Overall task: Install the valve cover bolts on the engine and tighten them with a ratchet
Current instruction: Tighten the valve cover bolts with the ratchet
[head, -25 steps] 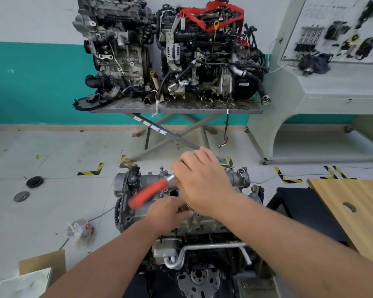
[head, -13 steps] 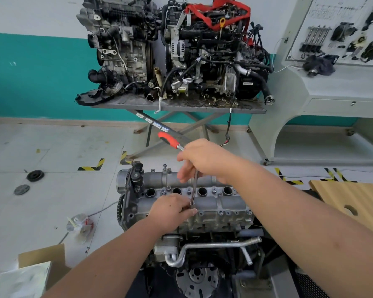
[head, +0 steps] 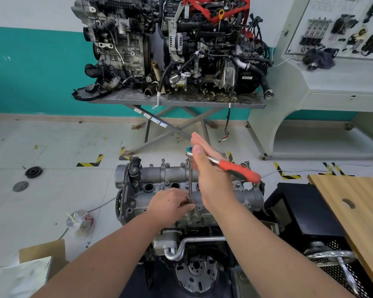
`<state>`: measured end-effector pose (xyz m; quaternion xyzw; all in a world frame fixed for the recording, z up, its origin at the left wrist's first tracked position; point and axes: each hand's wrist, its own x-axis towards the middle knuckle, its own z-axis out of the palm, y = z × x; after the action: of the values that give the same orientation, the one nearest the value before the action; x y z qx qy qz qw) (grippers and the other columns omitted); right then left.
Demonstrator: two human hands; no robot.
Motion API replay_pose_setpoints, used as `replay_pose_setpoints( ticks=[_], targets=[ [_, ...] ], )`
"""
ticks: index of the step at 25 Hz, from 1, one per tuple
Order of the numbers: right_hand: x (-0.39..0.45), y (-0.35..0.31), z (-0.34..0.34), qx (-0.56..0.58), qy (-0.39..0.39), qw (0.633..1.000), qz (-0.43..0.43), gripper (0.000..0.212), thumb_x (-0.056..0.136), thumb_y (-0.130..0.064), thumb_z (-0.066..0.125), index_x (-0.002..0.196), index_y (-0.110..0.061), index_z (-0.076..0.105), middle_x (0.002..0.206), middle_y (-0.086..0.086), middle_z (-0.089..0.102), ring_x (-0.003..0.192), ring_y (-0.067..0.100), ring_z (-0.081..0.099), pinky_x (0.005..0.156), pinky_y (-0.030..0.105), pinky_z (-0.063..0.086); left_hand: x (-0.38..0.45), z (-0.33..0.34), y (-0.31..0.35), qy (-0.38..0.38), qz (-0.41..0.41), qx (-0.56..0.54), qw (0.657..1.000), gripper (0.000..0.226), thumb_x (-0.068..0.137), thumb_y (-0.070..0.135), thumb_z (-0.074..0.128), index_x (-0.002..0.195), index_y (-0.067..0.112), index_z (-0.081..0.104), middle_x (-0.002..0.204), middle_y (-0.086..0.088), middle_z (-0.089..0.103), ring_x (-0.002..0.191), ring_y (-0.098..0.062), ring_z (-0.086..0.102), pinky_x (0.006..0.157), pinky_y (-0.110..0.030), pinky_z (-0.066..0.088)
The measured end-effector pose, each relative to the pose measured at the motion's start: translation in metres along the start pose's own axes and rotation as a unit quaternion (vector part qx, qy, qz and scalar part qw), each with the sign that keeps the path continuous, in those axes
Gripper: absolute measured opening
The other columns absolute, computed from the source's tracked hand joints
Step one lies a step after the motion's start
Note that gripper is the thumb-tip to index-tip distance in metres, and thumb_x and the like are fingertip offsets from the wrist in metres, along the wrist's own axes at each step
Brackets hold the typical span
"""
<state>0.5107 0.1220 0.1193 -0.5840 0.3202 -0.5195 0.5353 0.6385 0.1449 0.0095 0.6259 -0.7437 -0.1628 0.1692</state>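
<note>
Left hand (head: 170, 203) fingers pinch ratchet (head: 224, 164) extension base; right hand (head: 211, 175) fingers straight, pushing handle

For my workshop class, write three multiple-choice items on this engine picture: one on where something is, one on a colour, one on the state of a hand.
1. Where does the lower end of the ratchet's extension bar sit?
A. on the wooden board
B. on the valve cover, by the left hand
C. on the floor

2. What colour is the ratchet handle?
A. blue
B. yellow
C. red-orange

3. How is the right hand placed on the ratchet?
A. fingers straight, pushing against the handle
B. fist closed round the handle
C. away from the tool

Answers:
1 B: the bar stands upright with its tip on the valve cover, beside the fingers of the left hand.
2 C: the grip is red-orange with a dark strip.
3 A: the fingers are extended, flat against the handle.
</note>
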Motion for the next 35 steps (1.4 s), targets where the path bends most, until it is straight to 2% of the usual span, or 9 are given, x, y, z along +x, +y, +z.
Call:
replay_pose_setpoints(
  ticks=[4,10,13,15,20,25,30,33,35],
  targets=[
    [0.01,0.014,-0.003,-0.372,-0.019,0.825,-0.425,0.014,0.087,0.005,0.067,0.098,0.002,0.075,0.113,0.014,0.071,0.107,0.031,0.065,0.093,0.044,0.054,0.0,0.001,0.002,0.013,-0.034,-0.024,0.999,0.026,0.092,0.033,0.063,0.101,0.009,0.067,0.093,0.002,0.071,0.083,-0.016,0.067,0.076,-0.038,0.058],
    [0.027,-0.024,0.002,-0.678,-0.146,0.662,-0.284,0.05,0.099,-0.053,0.033,0.107,-0.012,0.061,0.087,0.007,0.052,0.074,0.027,0.046,0.062,0.034,0.032,0.001,-0.002,0.001,-0.03,-0.037,-0.009,0.999,0.02,0.095,0.047,0.056,0.094,0.034,0.07,0.097,0.012,0.066,0.094,-0.01,0.06,0.082,-0.031,0.049],
    [0.035,-0.041,0.015,-0.728,-0.205,0.613,-0.226,0.033,0.105,-0.041,0.032,0.104,-0.018,0.055,0.084,0.002,0.048,0.072,0.025,0.049,0.058,0.033,0.028,0.001,-0.002,0.001,-0.034,-0.038,-0.008,0.999,0.021,0.095,0.049,0.055,0.096,0.034,0.07,0.098,0.013,0.065,0.092,-0.01,0.061,0.082,-0.031,0.05],
    [0.045,-0.053,0.025,-0.721,-0.254,0.631,-0.132,0.019,0.103,-0.027,0.039,0.094,-0.017,0.052,0.084,0.004,0.058,0.071,0.026,0.055,0.053,0.034,0.034,0.0,-0.004,0.001,-0.04,-0.036,-0.007,0.999,0.024,0.095,0.05,0.054,0.098,0.033,0.071,0.099,0.014,0.065,0.092,-0.009,0.062,0.083,-0.031,0.051],
    [0.038,-0.053,0.024,-0.126,-0.201,0.921,0.31,0.015,0.099,-0.013,0.046,0.107,-0.003,0.054,0.08,0.01,0.076,0.077,0.027,0.074,0.096,0.048,0.05,0.0,-0.005,0.001,-0.046,-0.02,0.006,0.999,0.026,0.096,0.049,0.054,0.098,0.03,0.072,0.099,0.014,0.065,0.096,-0.01,0.059,0.084,-0.034,0.049],
    [0.021,-0.027,0.005,0.343,0.046,0.898,0.271,0.032,0.092,0.0,0.058,0.072,-0.022,0.046,0.088,-0.001,0.074,0.086,0.02,0.068,0.079,0.033,0.044,0.001,-0.004,-0.001,-0.057,-0.01,0.021,0.998,0.029,0.097,0.049,0.05,0.102,0.032,0.072,0.107,0.016,0.064,0.105,-0.009,0.057,0.085,-0.034,0.05],
    [-0.008,-0.003,0.003,-0.036,0.032,0.999,0.002,0.021,0.098,-0.031,0.06,0.116,-0.038,0.068,0.12,-0.023,0.067,0.116,-0.002,0.06,0.102,0.035,0.047,-0.002,-0.006,0.001,-0.048,-0.001,0.033,0.998,0.025,0.096,0.041,0.055,0.083,0.029,0.073,0.093,0.013,0.065,0.094,-0.013,0.058,0.077,-0.035,0.05],
    [-0.003,0.013,-0.002,-0.329,-0.026,0.87,-0.367,0.02,0.09,-0.003,0.068,0.109,-0.007,0.074,0.123,0.007,0.068,0.116,0.026,0.06,0.098,0.043,0.05,-0.002,-0.004,0.002,-0.012,-0.037,-0.037,0.999,0.025,0.098,0.02,0.052,0.089,0.012,0.073,0.094,-0.008,0.07,0.093,-0.033,0.063,0.081,-0.041,0.053],
    [0.001,0.014,0.001,-0.427,-0.064,0.796,-0.425,0.021,0.082,0.005,0.069,0.101,-0.001,0.074,0.108,0.014,0.069,0.1,0.033,0.061,0.084,0.047,0.051,-0.003,0.0,0.001,0.01,-0.056,-0.08,0.995,0.029,0.1,0.016,0.049,0.117,0.0,0.066,0.116,-0.011,0.067,0.108,-0.025,0.063,0.088,-0.027,0.053]
  ],
)
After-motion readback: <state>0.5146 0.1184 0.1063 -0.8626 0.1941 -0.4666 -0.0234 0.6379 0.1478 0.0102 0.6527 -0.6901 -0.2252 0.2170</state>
